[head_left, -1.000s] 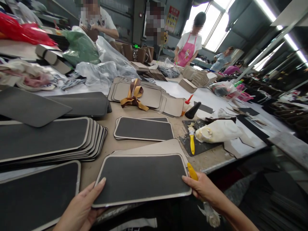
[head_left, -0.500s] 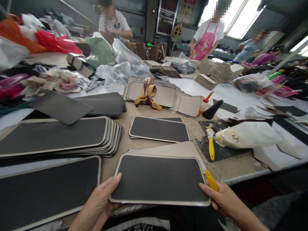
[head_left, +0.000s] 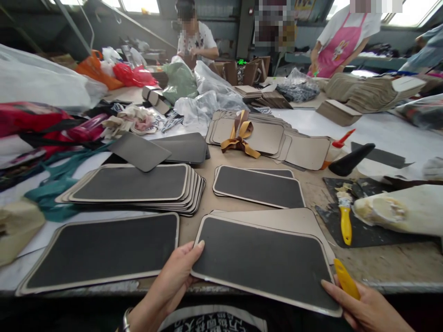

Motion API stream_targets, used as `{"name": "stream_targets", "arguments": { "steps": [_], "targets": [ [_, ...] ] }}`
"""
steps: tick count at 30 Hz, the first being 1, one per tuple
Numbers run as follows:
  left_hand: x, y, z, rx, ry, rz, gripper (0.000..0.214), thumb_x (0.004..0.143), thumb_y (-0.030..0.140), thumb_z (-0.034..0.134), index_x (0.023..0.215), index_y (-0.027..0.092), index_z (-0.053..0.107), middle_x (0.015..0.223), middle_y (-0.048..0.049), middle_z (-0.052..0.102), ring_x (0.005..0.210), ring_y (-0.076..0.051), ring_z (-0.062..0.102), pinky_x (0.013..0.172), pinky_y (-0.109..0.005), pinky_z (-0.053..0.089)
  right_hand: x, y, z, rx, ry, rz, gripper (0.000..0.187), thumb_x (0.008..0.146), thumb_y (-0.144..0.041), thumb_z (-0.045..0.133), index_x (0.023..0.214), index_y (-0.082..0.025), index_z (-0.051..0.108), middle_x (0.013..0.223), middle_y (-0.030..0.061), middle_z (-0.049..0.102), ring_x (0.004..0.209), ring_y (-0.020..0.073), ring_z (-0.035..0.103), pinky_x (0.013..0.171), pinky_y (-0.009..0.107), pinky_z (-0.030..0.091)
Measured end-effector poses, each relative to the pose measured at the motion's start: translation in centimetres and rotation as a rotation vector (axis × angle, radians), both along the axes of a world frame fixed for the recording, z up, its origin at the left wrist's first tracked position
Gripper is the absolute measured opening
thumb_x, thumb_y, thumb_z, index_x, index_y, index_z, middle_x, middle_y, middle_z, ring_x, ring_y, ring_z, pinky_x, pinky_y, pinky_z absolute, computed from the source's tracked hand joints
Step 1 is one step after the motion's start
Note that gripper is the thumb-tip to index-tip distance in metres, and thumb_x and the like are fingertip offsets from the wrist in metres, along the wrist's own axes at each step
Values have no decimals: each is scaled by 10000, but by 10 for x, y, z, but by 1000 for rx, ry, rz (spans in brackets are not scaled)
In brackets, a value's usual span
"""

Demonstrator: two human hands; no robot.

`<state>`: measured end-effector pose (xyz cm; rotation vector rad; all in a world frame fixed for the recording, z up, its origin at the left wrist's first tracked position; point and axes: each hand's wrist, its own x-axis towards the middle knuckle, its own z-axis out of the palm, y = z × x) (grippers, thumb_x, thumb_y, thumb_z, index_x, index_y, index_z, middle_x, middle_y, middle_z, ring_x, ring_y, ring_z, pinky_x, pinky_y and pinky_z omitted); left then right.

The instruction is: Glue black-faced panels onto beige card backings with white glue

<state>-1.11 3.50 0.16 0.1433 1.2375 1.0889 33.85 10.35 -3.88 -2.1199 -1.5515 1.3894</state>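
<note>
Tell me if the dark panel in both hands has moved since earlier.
No clear shift: the dark panel still overlaps the tan sheet before the small stack; only the view swung.

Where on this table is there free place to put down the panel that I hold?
Bare tabletop lies right of the panel, below the dark mat; a narrow strip runs between the big stack and the small pile. The left side, with cloth and bags, is crowded.
</note>
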Motion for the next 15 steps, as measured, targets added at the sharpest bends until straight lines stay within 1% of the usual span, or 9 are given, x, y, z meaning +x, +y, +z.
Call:
{"name": "stream_targets", "arguments": {
  "steps": [3, 6, 9, 12, 15],
  "targets": [
    [-1, -1, 1, -21, -6, -29, 415, 674, 394, 736, 961, 105, 656, 910, -99, 712, 911, -242, 648, 689, -260, 552, -5, 1, 9, -1, 2, 44, 476, 615, -654, 549, 510, -218, 391, 331, -41, 394, 325, 81, 338, 386, 221, 263],
    [-3, -2, 4, -76, -15, -30, 378, 727, 375, 695, 996, 115, 647, 939, -94, 709, 904, -238, 651, 695, -266, 559, -9, 3, 19, -25, 49, 76, 497, 615, -677, 549, 526, -213, 396, 354, -43, 416, 340, 76, 345, 384, 212, 266],
    [-4, 2, 6, -140, -24, -38, 325, 768, 328, 656, 1010, 112, 643, 946, -97, 707, 859, -236, 663, 697, -281, 567, -12, 4, 26, -37, 106, 61, 506, 620, -689, 558, 566, -208, 411, 369, -57, 418, 347, 72, 350, 376, 203, 262],
    [-4, 6, 7, -198, 25, -53, 279, 773, 248, 646, 1013, 105, 639, 927, -101, 710, 780, -233, 676, 683, -301, 576, -15, 3, 31, -49, 133, 44, 516, 628, -698, 558, 573, -205, 417, 376, -62, 409, 349, 69, 355, 369, 196, 263],
    [-3, 6, 5, -201, 87, -42, 283, 774, 223, 640, 1038, 121, 629, 915, -94, 711, 747, -230, 679, 669, -314, 581, -18, 1, 38, -51, 152, 44, 517, 629, -695, 564, 574, -201, 423, 385, -63, 410, 357, 67, 363, 370, 192, 270]
  ]
}}
